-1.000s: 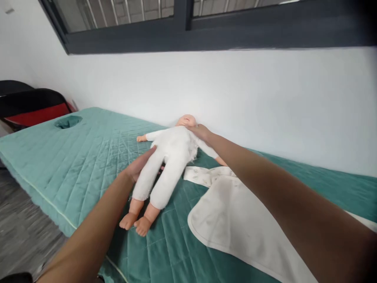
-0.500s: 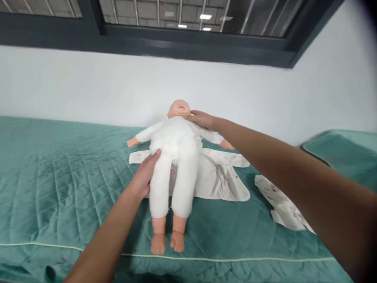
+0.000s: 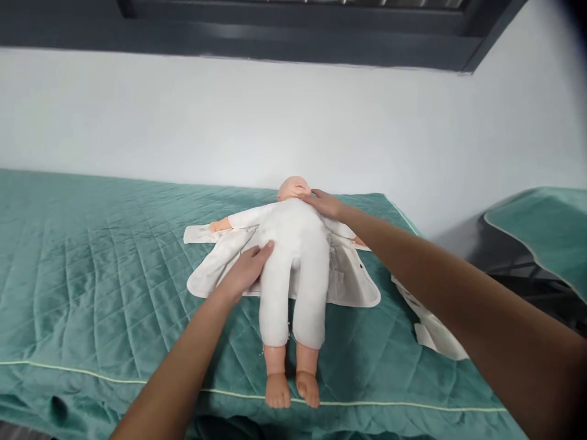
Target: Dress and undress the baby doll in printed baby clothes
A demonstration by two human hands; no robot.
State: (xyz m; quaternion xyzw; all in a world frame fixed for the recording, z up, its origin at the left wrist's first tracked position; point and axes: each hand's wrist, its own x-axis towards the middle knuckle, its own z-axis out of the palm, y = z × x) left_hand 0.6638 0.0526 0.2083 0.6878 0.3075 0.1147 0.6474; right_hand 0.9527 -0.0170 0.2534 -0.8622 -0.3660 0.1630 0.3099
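A baby doll (image 3: pixel 293 232) with a white cloth body lies on its back, feet toward me. Beneath it a white baby shirt (image 3: pixel 355 281) is spread open, sleeves out to both sides. My left hand (image 3: pixel 250 269) grips the doll at its hip, thumb on top and fingers tucked under, out of sight. At the doll's neck and shoulder, my right hand (image 3: pixel 324 203) holds on, its fingertips partly hidden beside the head. The doll's arms lie stretched out over the shirt's sleeves.
A green quilted cover (image 3: pixel 114 275) lies under everything. Another patterned white garment (image 3: pixel 435 333) is at the right, partly behind my right forearm. A white wall (image 3: pixel 229 122) and dark window frame (image 3: pixel 293 36) stand behind. Green fabric (image 3: pixel 545 226) rises at the far right.
The doll has come down onto the spread shirt and slightly to the right in view. Both hands have moved with it, keeping their hold. The view has tilted downward.
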